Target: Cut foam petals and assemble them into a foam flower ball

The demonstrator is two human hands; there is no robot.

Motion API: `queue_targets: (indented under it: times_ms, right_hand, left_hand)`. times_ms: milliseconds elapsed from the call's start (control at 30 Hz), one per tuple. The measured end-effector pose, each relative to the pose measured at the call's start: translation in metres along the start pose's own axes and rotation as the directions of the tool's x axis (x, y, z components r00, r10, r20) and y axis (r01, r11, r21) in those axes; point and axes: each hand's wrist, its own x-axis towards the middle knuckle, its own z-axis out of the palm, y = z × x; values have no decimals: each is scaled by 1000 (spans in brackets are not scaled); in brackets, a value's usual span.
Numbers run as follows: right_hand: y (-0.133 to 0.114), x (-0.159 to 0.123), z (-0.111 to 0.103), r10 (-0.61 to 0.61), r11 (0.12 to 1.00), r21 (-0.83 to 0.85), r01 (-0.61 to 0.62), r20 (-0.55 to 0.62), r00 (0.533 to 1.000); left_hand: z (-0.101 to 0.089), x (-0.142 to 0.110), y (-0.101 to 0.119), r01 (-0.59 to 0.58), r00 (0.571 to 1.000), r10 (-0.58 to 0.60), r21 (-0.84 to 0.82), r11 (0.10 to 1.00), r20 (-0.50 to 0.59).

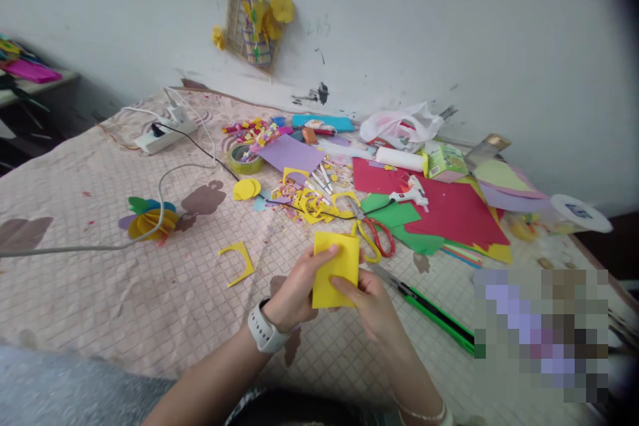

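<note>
My left hand and my right hand both pinch a folded yellow paper sheet held upright just above the quilted cloth. The left thumb presses its upper left edge. The right thumb lies across its lower middle. A white watch sits on my left wrist. Just beyond the sheet lie scissors with yellow and red handles.
Yellow scraps, a yellow arch offcut, tape roll, glue gun, red and green paper sheets and a green cutter litter the cloth. A paper flower, power strip and cable lie left.
</note>
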Motion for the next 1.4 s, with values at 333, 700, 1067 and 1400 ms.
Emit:
queue_targets:
  times_ms: [333, 700, 1067, 1400]
  right_hand:
    - [1, -4, -4, -15, 998, -61, 16, 15, 1000]
    - [-21, -3, -34, -185, 962, -224, 153, -127, 975]
    - [-38, -10, -9, -334, 908, -270, 319, -8, 943]
    - [-41, -1, -22, -425, 676, -596, 434, 167, 890]
  left_hand:
    - [4, -5, -13, -9, 994, 27, 169, 986, -106]
    - [-3, -7, -3, -67, 990, 100, 283, 957, -103]
    - [9, -21, -10, 129, 991, -131, 190, 973, -4]
    - [-4, -16, -17, 122, 991, -111, 184, 975, -69]
